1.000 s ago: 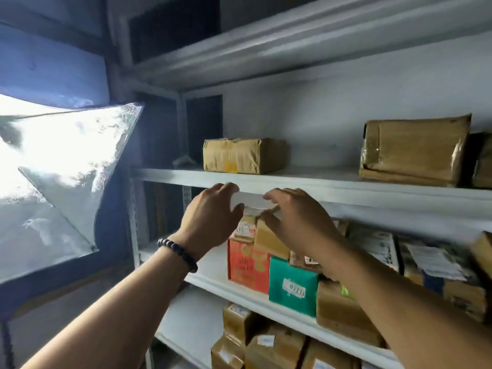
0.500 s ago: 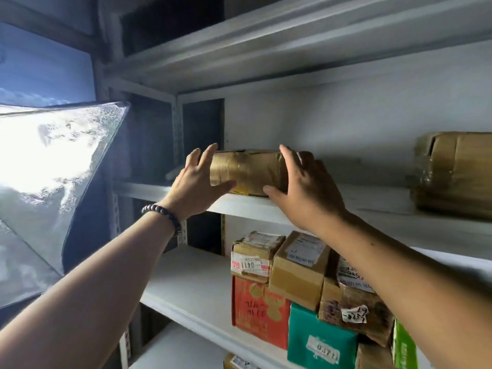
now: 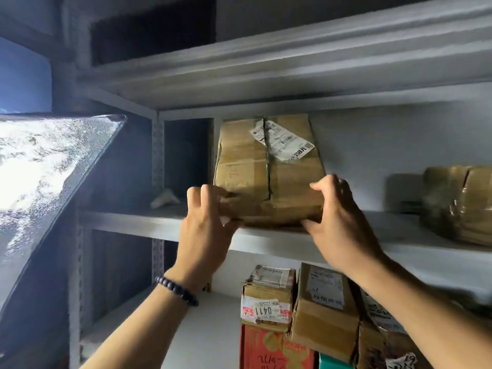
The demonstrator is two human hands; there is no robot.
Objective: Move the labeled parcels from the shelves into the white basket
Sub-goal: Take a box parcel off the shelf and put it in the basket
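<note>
Head view, looking up into a grey metal shelving unit. Brown taped parcel (image 3: 269, 169) sits at centre frame on the middle shelf (image 3: 127, 222), tipped up so that its broad face is turned to the camera and its lower edge lies at the shelf's front lip; cannot tell if that edge is bearing on the board. White printed label (image 3: 282, 141), torn and creased, is stuck across the upper right of that face, over the tape seam. Left hand (image 3: 205, 230) grips the parcel's lower left corner, fingers (image 3: 202, 193) curled round the edge. Right hand (image 3: 338, 225) grips the lower right corner, fingers (image 3: 330, 185) bent over the side and thumb tucked beneath. Dark bead bracelet (image 3: 177, 290) on the left wrist. Same shelf: small pale object (image 3: 165, 198) just left of the parcel, kind unclear; second brown parcel (image 3: 460, 203) well apart at the right edge of the frame, cut off by it. Shelf below, lower centre: parcel marked 0411 (image 3: 266, 296) stacked on a red box (image 3: 274, 350), with a tilted brown box (image 3: 324, 312) touching it on the right. Shiny reflective panel (image 3: 48, 182) fills the left of the frame. Underside of the upper shelf (image 3: 292, 65) spans the top
</note>
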